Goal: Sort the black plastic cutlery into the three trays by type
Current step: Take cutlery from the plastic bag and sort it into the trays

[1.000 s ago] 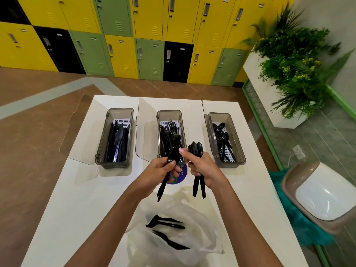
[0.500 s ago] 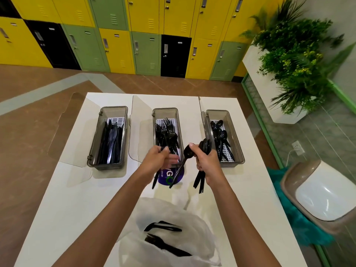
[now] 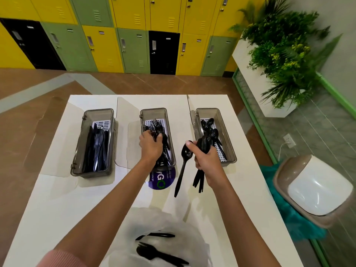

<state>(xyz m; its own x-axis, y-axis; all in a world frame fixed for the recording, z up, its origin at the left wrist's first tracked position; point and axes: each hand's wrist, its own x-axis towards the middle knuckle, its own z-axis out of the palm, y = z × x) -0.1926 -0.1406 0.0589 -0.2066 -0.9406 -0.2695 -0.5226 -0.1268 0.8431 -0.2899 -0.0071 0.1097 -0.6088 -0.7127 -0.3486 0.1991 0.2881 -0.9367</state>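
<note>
I see a white table (image 3: 57, 199) on a brown floor (image 3: 28, 112), with yellow, green and black lockers (image 3: 100, 49) behind. The left hand (image 3: 151, 146) grips black plastic forks (image 3: 157, 125) in the middle smoky plastic tray (image 3: 172, 143). The right hand (image 3: 207, 160) holds black plastic spoons (image 3: 204, 144) just beside the right tray (image 3: 228, 143), with a thin white bag (image 3: 185, 224) near me and a bushy green plant (image 3: 279, 54) far right.

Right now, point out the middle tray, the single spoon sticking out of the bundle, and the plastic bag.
middle tray (image 3: 153, 113): head view, far end wall.
single spoon (image 3: 186, 153): head view, its bowl.
plastic bag (image 3: 169, 218): head view, bare upper fold.
</note>
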